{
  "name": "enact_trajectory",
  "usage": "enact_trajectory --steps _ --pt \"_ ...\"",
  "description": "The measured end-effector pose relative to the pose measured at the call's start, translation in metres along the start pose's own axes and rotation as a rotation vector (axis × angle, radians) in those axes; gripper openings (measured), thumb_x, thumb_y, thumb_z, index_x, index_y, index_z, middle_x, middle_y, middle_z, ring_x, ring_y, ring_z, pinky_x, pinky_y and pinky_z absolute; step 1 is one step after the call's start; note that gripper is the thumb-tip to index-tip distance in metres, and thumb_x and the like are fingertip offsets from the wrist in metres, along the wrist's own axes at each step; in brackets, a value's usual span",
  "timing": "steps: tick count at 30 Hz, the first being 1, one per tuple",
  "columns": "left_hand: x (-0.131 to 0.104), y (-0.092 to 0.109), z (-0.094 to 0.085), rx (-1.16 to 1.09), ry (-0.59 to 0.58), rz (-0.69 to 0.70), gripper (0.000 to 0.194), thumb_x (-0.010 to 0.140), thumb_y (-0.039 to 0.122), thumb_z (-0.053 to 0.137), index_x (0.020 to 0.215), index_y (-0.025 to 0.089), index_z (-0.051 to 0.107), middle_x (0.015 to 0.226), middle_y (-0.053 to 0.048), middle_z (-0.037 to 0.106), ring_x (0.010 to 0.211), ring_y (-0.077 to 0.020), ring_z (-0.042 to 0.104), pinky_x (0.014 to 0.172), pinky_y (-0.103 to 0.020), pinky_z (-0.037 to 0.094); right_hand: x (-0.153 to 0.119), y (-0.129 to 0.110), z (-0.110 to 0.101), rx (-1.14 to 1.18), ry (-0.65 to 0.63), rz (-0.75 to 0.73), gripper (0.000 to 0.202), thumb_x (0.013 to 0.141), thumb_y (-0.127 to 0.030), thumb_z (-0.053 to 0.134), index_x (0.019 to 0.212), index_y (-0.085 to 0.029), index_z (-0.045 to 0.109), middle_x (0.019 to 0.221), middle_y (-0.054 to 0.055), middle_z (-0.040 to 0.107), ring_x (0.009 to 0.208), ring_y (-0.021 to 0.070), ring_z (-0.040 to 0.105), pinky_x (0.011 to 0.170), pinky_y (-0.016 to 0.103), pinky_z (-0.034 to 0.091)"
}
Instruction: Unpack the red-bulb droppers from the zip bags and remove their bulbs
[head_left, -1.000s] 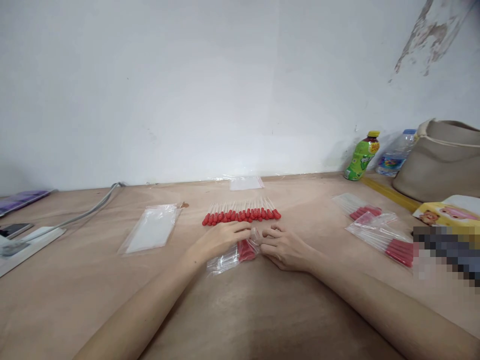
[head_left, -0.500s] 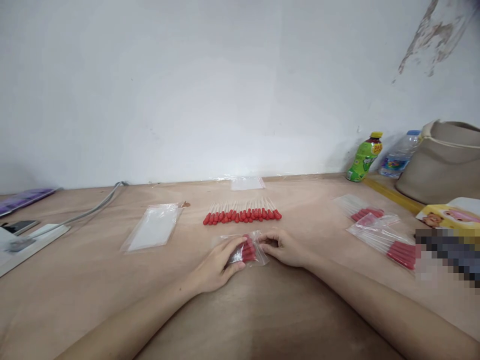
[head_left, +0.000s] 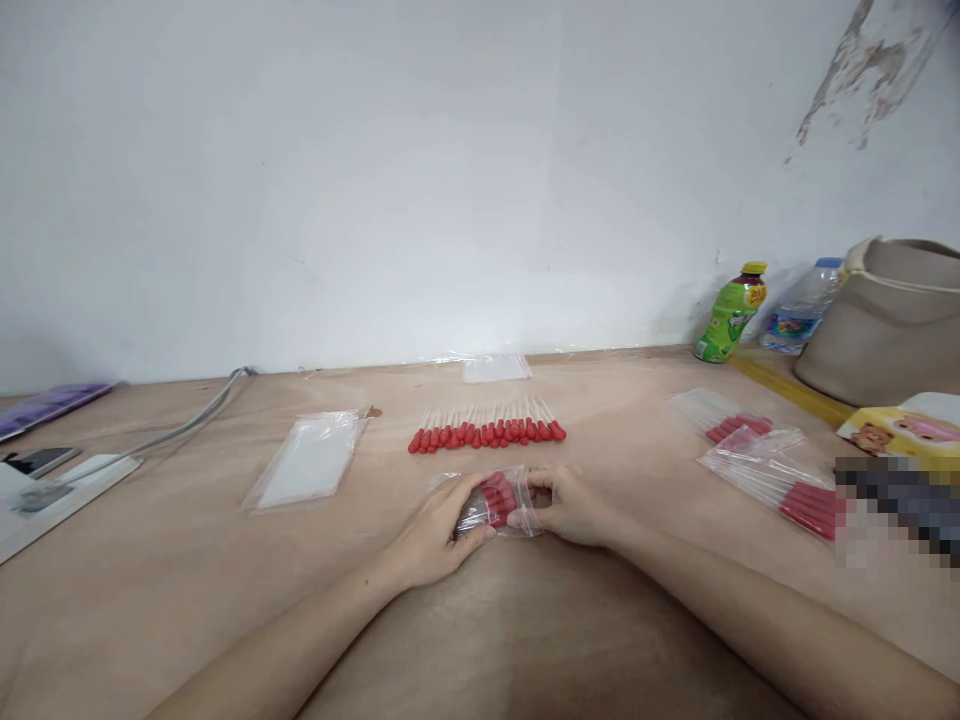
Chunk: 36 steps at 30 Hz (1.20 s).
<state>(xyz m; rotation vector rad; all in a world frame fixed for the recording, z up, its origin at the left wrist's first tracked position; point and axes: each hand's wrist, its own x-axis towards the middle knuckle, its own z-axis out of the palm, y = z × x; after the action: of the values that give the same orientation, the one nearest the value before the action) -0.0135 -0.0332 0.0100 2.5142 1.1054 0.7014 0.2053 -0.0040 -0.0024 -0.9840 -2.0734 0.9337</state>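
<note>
A clear plastic bag (head_left: 498, 500) with several red-tipped sticks inside lies at the front middle of the table. My left hand (head_left: 444, 530) grips its left side, fingers over the top edge and thumb at the lower edge. At the bag's right end, my right hand (head_left: 564, 505) has its thumb and fingers closed on the plastic, beside the red tips. Just behind the hands a row of loose red-tipped sticks (head_left: 487, 433) lies with the red ends toward me. Two filled bags (head_left: 810, 508) rest on the right, partly overlapping.
A stack of flat clear bags (head_left: 311, 458) lies left of the row, another flat bag (head_left: 495, 368) by the wall. Rightward are a green bottle (head_left: 729, 315), a water bottle (head_left: 796, 310), a bucket (head_left: 885, 325) and a yellow packet (head_left: 900, 430). A cable (head_left: 187, 425) runs at left.
My right hand has moved slightly left and down, its fingertips now on the bag's right end. My left hand keeps its hold on the bag.
</note>
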Motion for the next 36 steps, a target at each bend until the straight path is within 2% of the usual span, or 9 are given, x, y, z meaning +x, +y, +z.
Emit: enact_trajectory --steps 6,11,15,20,23,25,29,33,36 --pt "0.001 0.002 0.000 -0.029 0.013 -0.010 0.047 0.081 0.026 0.052 0.125 0.022 0.035 0.122 -0.008 0.049 0.109 -0.0217 0.048 0.091 -0.038 0.040 -0.005 0.002 0.015 0.052 0.107 0.082 0.024 0.063 -0.036 0.070 0.076 -0.019 0.060 0.072 -0.001 0.063 0.067 0.0141 0.056 0.063 0.026 0.043" --pt "0.001 0.001 0.002 -0.018 0.021 -0.023 0.044 0.082 0.028 0.051 0.124 0.023 0.037 0.122 -0.006 0.051 0.108 -0.0205 0.049 0.091 -0.036 0.041 -0.003 0.005 0.023 0.166 0.119 0.107 0.032 0.063 -0.034 0.070 0.087 -0.019 0.055 0.078 0.001 0.064 0.069 0.0141 0.057 0.064 0.027 0.044" --pt "0.000 -0.002 0.002 -0.020 0.020 -0.026 0.045 0.082 0.030 0.052 0.124 0.022 0.037 0.122 -0.007 0.050 0.108 -0.0209 0.048 0.091 -0.036 0.040 -0.001 0.008 0.028 0.287 0.093 0.094 0.024 0.068 -0.031 0.065 0.085 -0.018 0.053 0.076 0.001 0.062 0.068 0.0136 0.057 0.060 0.026 0.044" --pt "0.000 -0.002 0.000 -0.054 0.017 -0.015 0.045 0.083 0.031 0.050 0.126 0.025 0.036 0.124 -0.005 0.049 0.111 -0.0200 0.047 0.093 -0.036 0.039 -0.001 0.010 0.016 0.350 0.091 0.084 0.019 0.069 -0.026 0.063 0.079 -0.018 0.049 0.069 -0.003 0.054 0.061 0.0094 0.051 0.056 0.022 0.041" --pt "0.001 0.000 -0.001 -0.074 0.014 -0.011 0.046 0.084 0.032 0.050 0.127 0.025 0.036 0.125 -0.005 0.049 0.112 -0.0192 0.047 0.094 -0.035 0.039 -0.003 0.010 0.006 0.394 0.043 0.111 0.021 0.068 -0.026 0.063 0.078 -0.017 0.047 0.067 -0.004 0.052 0.058 0.0079 0.049 0.055 0.021 0.041" --pt "0.001 0.000 -0.002 -0.082 0.009 -0.008 0.045 0.084 0.032 0.049 0.127 0.025 0.036 0.125 -0.005 0.049 0.112 -0.0195 0.047 0.094 -0.035 0.038 -0.003 0.010 0.004 0.424 0.011 0.149 0.026 0.067 -0.027 0.065 0.083 -0.017 0.048 0.069 -0.003 0.054 0.060 0.0085 0.051 0.056 0.022 0.042" --pt "0.001 0.000 -0.002 -0.077 0.000 -0.029 0.044 0.084 0.030 0.050 0.126 0.025 0.038 0.125 -0.005 0.050 0.111 -0.0202 0.047 0.093 -0.036 0.039 -0.001 0.009 0.009 0.407 0.035 0.244 0.035 0.065 -0.028 0.068 0.093 -0.016 0.051 0.067 -0.002 0.057 0.059 0.0103 0.054 0.053 0.022 0.042" --pt "0.001 -0.001 -0.001 -0.066 0.001 -0.055 0.044 0.083 0.032 0.050 0.125 0.024 0.039 0.123 -0.005 0.050 0.110 -0.0204 0.048 0.093 -0.035 0.039 0.000 0.003 0.006 0.360 -0.002 0.261 0.020 0.068 -0.029 0.065 0.078 -0.014 0.058 0.069 0.000 0.062 0.061 0.0100 0.056 0.055 0.021 0.043" --pt "0.000 -0.001 -0.001 -0.067 0.002 -0.056 0.043 0.083 0.034 0.050 0.124 0.024 0.040 0.123 -0.005 0.050 0.110 -0.0208 0.048 0.093 -0.035 0.039 -0.002 -0.001 -0.004 0.388 0.034 0.413 0.021 0.068 -0.030 0.066 0.077 -0.016 0.055 0.061 -0.002 0.060 0.054 0.0085 0.055 0.049 0.019 0.043"
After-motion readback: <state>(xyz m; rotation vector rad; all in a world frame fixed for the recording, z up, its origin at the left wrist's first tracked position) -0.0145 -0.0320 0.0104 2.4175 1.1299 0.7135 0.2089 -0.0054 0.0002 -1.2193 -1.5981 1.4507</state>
